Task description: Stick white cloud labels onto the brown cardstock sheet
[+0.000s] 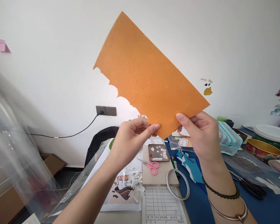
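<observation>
An orange sheet [149,77], paper or thin felt by its look, is held up tilted in front of the white wall. Its lower left edge is cut in scalloped curves; the other visible edges run nearly straight. My left hand [135,137] pinches the bottom edge between thumb and fingers. Farther right, my right hand [200,133] grips the lower right edge, thumb on the near face and fingers mostly hidden behind. Below the sheet, pink-handled scissors [151,167] lie beside a small tray [149,152] holding small white cutouts.
Paper scraps [132,183] lie on printed sheets at the left. A silver ring [188,186] rests near a gridded form [162,205]. Blue scraps [192,169], black-handled scissors [252,188], a teal box [228,140] and a red-gold bowl [263,147] are at the right. A socket [110,111] with cable is on the wall.
</observation>
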Available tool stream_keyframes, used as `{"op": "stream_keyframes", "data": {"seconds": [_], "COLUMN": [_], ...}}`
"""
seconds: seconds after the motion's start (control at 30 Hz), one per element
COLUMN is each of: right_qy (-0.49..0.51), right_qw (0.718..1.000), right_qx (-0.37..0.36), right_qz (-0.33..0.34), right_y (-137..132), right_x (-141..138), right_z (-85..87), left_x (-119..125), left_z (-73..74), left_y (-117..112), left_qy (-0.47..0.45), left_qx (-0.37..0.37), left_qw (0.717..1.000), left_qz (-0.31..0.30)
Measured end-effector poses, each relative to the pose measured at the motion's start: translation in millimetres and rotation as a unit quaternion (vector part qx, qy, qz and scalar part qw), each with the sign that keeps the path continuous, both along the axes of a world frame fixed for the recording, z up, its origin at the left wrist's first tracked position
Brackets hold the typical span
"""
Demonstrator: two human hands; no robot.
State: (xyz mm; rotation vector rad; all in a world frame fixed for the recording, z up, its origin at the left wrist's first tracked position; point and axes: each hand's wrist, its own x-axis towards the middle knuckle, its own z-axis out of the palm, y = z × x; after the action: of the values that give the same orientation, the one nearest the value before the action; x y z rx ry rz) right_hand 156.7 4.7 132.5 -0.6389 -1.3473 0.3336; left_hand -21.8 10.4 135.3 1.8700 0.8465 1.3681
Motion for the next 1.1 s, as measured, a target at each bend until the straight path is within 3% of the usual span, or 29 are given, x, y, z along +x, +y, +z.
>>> {"op": "stream_keyframes", "data": {"seconds": [0.13,0.3,0.5,0.73,0.9,1.1], "right_qy": [0.026,0.035,0.012,0.000,-0.022,-0.057], "right_qw": [0.999,0.999,0.997,0.992,0.989,0.992], "right_qx": [0.011,0.002,-0.069,-0.105,-0.139,-0.109], "right_qz": [-0.033,-0.007,0.039,0.069,0.053,-0.022], "right_y": [1.4,0.4,2.2,11.5,15.5,20.7], "right_x": [-2.8,-5.1,-9.5,-12.7,-14.6,-14.8], "right_z": [-3.0,-3.7,-2.2,-7.2,-10.6,-14.6], "left_x": [-2.9,-11.5,-28.1,-46.5,-53.0,-51.6], "left_z": [2.8,6.1,12.0,18.8,18.6,15.6], "left_y": [1.1,5.2,13.5,19.0,22.0,25.0], "left_qy": [-0.001,0.003,-0.024,0.033,0.063,0.046], "left_qx": [-0.015,-0.013,-0.024,-0.047,-0.049,-0.067], "left_qw": [0.999,1.000,0.999,0.997,0.993,0.993], "left_qz": [-0.028,-0.018,0.005,0.045,0.082,0.091]}}
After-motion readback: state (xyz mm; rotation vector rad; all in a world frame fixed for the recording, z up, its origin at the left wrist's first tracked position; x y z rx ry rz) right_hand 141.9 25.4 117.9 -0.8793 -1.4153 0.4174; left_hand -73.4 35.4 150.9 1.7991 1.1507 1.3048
